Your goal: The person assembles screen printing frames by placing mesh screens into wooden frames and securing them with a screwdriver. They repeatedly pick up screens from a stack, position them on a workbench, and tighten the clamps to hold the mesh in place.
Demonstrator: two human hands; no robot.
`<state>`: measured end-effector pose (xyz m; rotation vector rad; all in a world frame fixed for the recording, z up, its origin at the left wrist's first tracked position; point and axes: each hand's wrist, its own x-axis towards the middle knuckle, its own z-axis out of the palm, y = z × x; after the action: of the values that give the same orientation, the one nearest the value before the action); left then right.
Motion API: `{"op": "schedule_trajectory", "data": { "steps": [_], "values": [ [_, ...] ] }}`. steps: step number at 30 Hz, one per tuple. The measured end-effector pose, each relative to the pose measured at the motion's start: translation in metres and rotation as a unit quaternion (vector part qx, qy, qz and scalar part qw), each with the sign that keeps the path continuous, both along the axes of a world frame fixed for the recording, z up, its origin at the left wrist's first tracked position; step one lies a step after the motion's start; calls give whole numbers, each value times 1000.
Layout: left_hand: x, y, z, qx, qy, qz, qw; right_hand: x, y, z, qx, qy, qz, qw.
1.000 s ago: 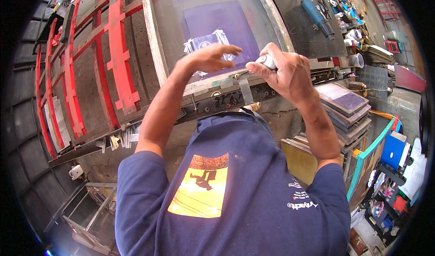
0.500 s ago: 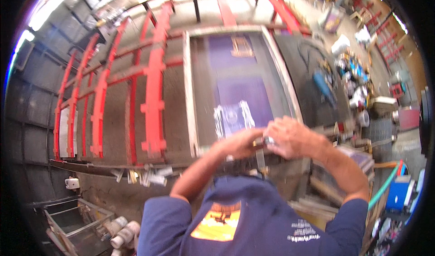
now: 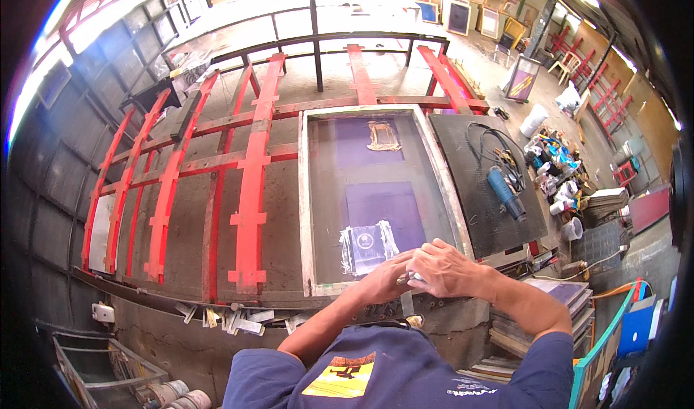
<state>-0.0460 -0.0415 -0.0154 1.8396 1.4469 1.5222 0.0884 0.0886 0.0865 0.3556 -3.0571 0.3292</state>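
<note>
My left hand and my right hand meet over the near edge of a white-framed printing screen. Both have their fingers closed around something small, with a silvery glint between them; its kind is hidden. Below the hands hangs a narrow translucent strip, like a piece of tape; whether it joins what I hold cannot be told. On the screen's mesh are two purple areas, and a clear square patch with white smears along its sides lies just beyond my left hand. Tan tape outlines a spot farther up.
Red slatted rails run along the left. Right of the screen, a black board carries a blue heat gun and its cable. Metal pieces line the near ledge. Stacked frames stand at lower right, cluttered containers beyond.
The view has tilted up, showing more of the far room, and the blur has cleared. My hands stay together near the screen's near edge, fingers still closed.
</note>
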Motion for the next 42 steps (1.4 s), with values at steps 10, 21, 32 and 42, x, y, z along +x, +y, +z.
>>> {"op": "schedule_trajectory", "data": {
  "steps": [10, 21, 32, 42],
  "values": [
    [15, 1, -2, -104, -14, 75, 992, -4, -2, 1, -16, -74, -176, 981],
    [0, -1, 9, -124, -8, 34, 992, -8, -10, 30, -11, -179, -223, 958],
    [5, 0, 16, -231, -22, 14, 972, 9, 0, 17, -13, -64, -120, 991],
    [6, 1, 2, -139, -25, -37, 989, 17, -1, 21, -19, -66, -92, 993]
  ]
}}
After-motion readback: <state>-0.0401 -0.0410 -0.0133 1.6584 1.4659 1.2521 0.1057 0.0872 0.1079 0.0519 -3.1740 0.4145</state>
